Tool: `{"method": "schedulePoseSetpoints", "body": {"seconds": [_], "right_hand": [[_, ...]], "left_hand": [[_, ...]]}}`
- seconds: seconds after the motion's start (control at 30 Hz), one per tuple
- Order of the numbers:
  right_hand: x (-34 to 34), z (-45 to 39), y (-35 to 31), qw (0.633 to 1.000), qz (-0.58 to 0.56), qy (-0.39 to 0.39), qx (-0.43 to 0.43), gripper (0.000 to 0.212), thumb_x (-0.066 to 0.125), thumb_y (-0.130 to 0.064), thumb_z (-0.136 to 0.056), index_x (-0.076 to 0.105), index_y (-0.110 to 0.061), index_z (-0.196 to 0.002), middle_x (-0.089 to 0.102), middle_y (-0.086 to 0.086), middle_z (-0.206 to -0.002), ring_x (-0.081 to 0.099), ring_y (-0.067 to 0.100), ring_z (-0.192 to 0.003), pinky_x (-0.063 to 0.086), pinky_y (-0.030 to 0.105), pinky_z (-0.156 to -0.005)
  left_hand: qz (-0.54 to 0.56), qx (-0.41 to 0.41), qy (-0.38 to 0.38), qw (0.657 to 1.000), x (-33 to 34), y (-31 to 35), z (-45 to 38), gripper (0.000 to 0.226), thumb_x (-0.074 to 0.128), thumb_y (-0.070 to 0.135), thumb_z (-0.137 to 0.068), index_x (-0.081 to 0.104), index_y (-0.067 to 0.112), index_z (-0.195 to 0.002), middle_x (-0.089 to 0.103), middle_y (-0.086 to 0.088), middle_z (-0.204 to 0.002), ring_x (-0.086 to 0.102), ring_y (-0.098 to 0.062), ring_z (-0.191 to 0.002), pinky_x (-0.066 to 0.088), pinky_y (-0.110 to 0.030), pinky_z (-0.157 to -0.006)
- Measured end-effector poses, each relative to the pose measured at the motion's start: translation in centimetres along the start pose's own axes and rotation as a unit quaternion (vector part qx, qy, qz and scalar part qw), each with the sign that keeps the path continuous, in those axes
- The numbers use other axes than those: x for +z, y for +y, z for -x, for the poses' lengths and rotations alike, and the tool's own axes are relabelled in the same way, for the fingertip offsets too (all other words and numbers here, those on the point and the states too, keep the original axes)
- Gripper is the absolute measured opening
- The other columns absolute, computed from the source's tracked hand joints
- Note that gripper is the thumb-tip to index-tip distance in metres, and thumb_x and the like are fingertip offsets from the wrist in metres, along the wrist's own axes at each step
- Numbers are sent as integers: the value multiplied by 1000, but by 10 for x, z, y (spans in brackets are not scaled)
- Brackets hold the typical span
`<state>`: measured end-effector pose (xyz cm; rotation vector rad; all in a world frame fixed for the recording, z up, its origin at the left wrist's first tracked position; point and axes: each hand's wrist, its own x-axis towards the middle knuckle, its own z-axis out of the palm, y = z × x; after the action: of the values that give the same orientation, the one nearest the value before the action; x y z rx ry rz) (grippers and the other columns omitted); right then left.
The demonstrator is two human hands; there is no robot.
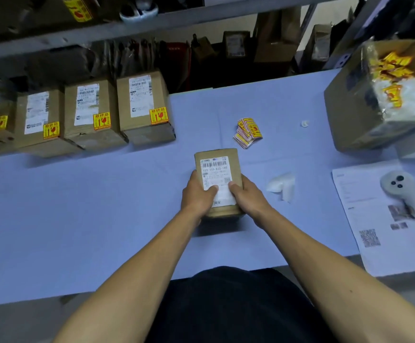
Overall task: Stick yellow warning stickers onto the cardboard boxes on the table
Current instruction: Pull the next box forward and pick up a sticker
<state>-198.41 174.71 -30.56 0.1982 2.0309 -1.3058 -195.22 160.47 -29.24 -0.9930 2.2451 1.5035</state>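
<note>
A small cardboard box (217, 154) with a white shipping label lies at the middle of the blue table (102, 206). My left hand (197, 196) grips its left side and my right hand (247, 198) grips its right side, both thumbs on the label. No yellow sticker shows on this box. A loose pile of yellow warning stickers (248, 131) lies just beyond it to the right. Several cardboard boxes (142, 107) stand in a row at the back left, each with a yellow sticker (158, 116) at the label's corner.
A big open carton (364, 115) with yellow and white sticker scraps stands at the back right. White backing paper (281, 186) lies right of the held box. A printed sheet (384, 233) with a grey handheld device (399, 188) covers the right edge. Shelving rises behind the table.
</note>
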Motion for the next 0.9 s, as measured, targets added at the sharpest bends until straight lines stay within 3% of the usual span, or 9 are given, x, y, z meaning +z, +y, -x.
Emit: {"method": "schedulePoseSetpoints", "body": {"seconds": [0.23, 0.33, 0.4, 0.47, 0.53, 0.63, 0.73, 0.9], "right_hand": [[-3, 10, 8, 999, 43, 5, -13, 36, 43, -33, -101, 52, -29, -136, 62, -4, -133, 58, 21, -118, 46, 40, -103], [-9, 9, 8, 997, 75, 2, -14, 38, 45, -36, -99, 53, -29, -136, 63, -3, -133, 60, 21, -118, 47, 41, -103], [-13, 7, 9, 993, 115, 7, -18, 42, 46, -38, -99, 53, -27, -139, 61, -1, -137, 57, 22, -124, 45, 40, -105], [-19, 5, 9, 984, 177, 16, -24, 50, 46, -41, -100, 46, -22, -146, 54, 2, -145, 51, 24, -132, 41, 39, -109], [-25, 3, 9, 970, 241, 28, -31, 56, 45, -45, -101, 41, -18, -150, 47, 4, -151, 45, 26, -138, 36, 37, -111], [-37, -1, 8, 947, 315, 48, -42, 61, 43, -52, -100, 40, -17, -150, 47, 6, -151, 44, 27, -138, 38, 40, -108], [-47, -8, 7, 931, 355, 78, -40, 60, 40, -54, -100, 44, -16, -147, 51, 8, -147, 47, 30, -133, 43, 43, -102], [-63, -26, 4, 916, 392, 75, -28, 52, 47, -40, -101, 44, -15, -147, 51, 12, -145, 48, 33, -132, 43, 42, -101]], "left_hand": [[-18, 23, -34, 999, -1, -14, 8, 52, 65, 15, -88, 47, 25, -136, 63, 2, -130, 60, -22, -116, 50, -42, -100], [-84, 83, -16, 993, -3, -13, 6, 61, 65, 14, -87, 38, 23, -141, 54, -3, -141, 52, -27, -128, 46, -43, -105], [-218, 143, -9, 965, -5, -11, 6, 75, 62, 23, -91, 21, 20, -154, 25, -9, -161, 23, -30, -149, 28, -44, -119], [-361, 196, -9, 912, -5, -6, 5, 75, 52, 35, -98, 10, 17, -157, -2, -8, -166, -3, -30, -153, 11, -47, -121], [-438, 238, -16, 867, -4, -1, 1, 70, 43, 43, -101, 10, 18, -158, -9, -7, -166, -10, -28, -152, 6, -50, -121], [-483, 260, -32, 835, 0, 3, -8, 70, 32, 53, -101, 7, 21, -158, -11, -6, -166, -13, -27, -152, 1, -52, -121], [-502, 262, -43, 823, 5, 2, -17, 73, 25, 59, -100, 1, 23, -158, -16, -5, -165, -16, -26, -152, -4, -52, -120], [-475, 254, -47, 841, 11, -3, -26, 74, 25, 61, -99, -1, 25, -158, -18, -3, -165, -17, -26, -151, -4, -52, -120]]}}
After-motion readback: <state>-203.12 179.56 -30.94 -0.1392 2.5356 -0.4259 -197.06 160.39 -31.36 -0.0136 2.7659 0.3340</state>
